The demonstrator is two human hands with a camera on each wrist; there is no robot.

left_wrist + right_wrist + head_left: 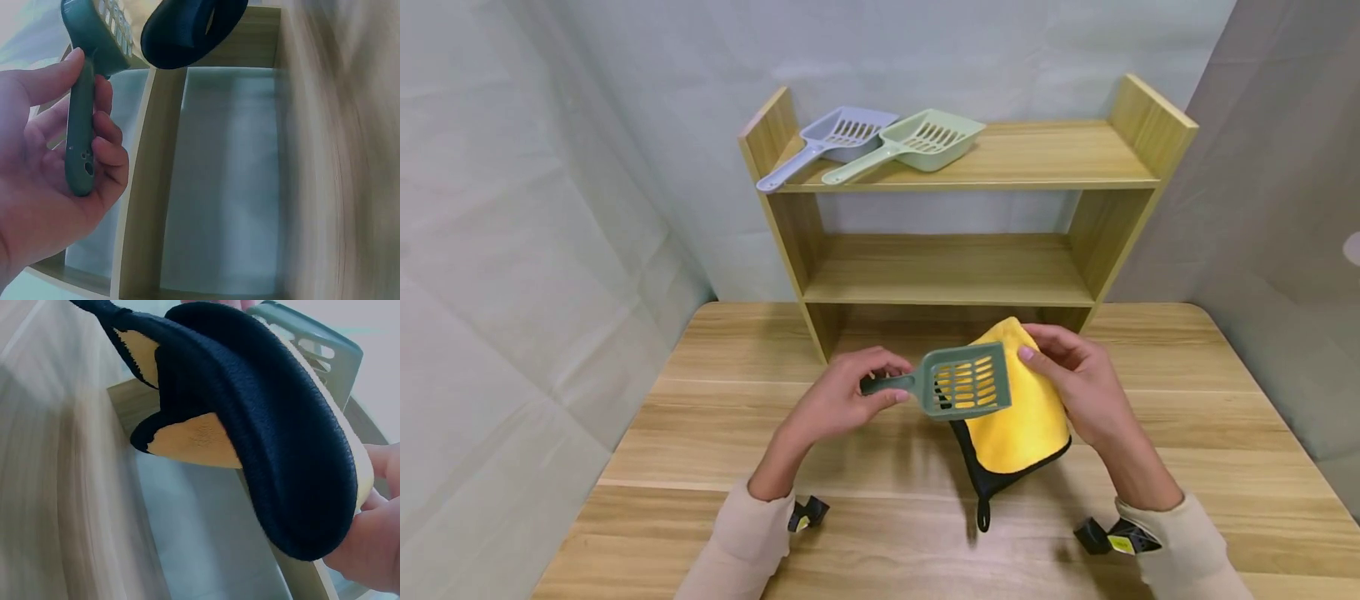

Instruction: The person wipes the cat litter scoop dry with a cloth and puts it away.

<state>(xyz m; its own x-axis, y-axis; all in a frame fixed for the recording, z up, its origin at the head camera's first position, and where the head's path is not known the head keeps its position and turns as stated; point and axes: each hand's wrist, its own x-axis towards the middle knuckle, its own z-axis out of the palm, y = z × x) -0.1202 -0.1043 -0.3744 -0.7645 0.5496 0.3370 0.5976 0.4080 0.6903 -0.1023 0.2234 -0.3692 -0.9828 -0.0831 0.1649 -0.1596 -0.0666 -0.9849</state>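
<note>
My left hand (838, 400) holds a dark green litter scoop (1002, 379) by its handle, its slotted pan pointing right. In the left wrist view, the thumb lies along the scoop's handle (80, 131) and the fingers curl around its other side. A yellow cloth with black edging and a hanging loop (1011, 437) is pinched by my right hand (1093, 387) near its upper right edge. The cloth is folded over, with its black side showing in the right wrist view. The scoop's pan overlaps the cloth in the head view, and yellow shows through its slots.
A wooden shelf unit (951, 292) stands at the back of the wooden table (685, 450). On its top board lie a lavender scoop (850, 152) and a light green scoop (942, 160), side by side at the left. Pale fabric walls (535, 292) surround the table.
</note>
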